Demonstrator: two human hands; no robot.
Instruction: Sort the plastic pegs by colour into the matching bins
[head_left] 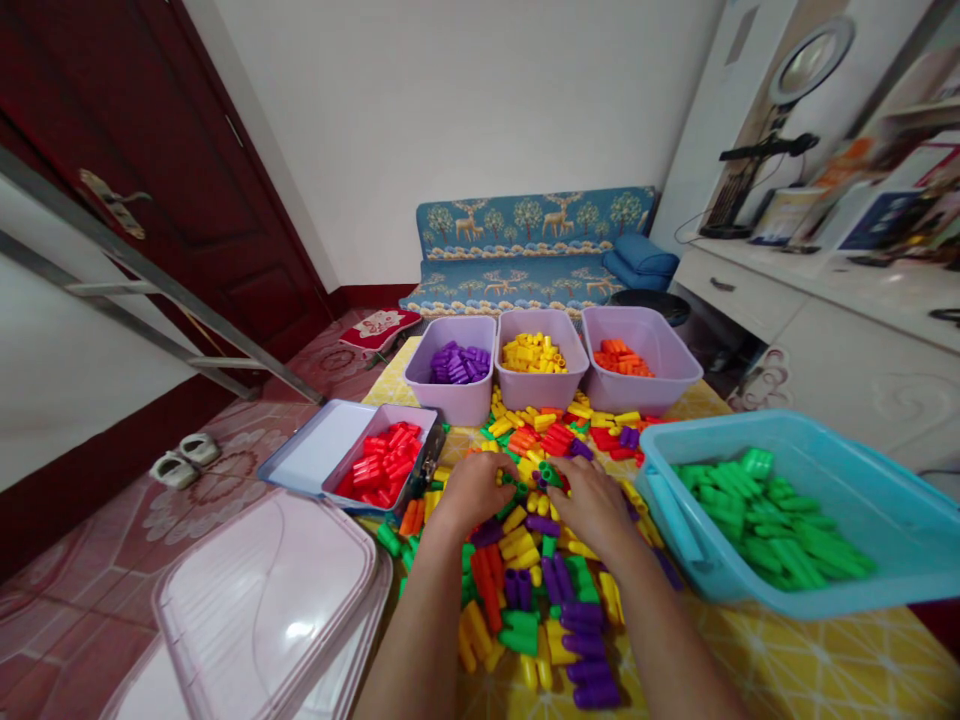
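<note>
My left hand [474,490] is curled over the middle of a loose pile, thumb and fingers closed on a green plastic tube piece [517,488]. Close by on the right, my right hand [592,503] pinches another green tube piece [550,474], its hollow end showing. Below and between both arms lie mixed short tubes, among them purple pieces [589,645], yellow pieces [517,545] and red-orange pieces [487,585]. To the right, a blue tub [817,435] holds green pieces [772,520].
Behind the pile stand three lilac bins with purple [450,405], yellow [544,390] and orange [645,395] pieces. Left is an open case [311,445] with red pieces [381,465]. Pale lids [270,600] overlap the table's left edge. A ladder [161,280] leans farther left.
</note>
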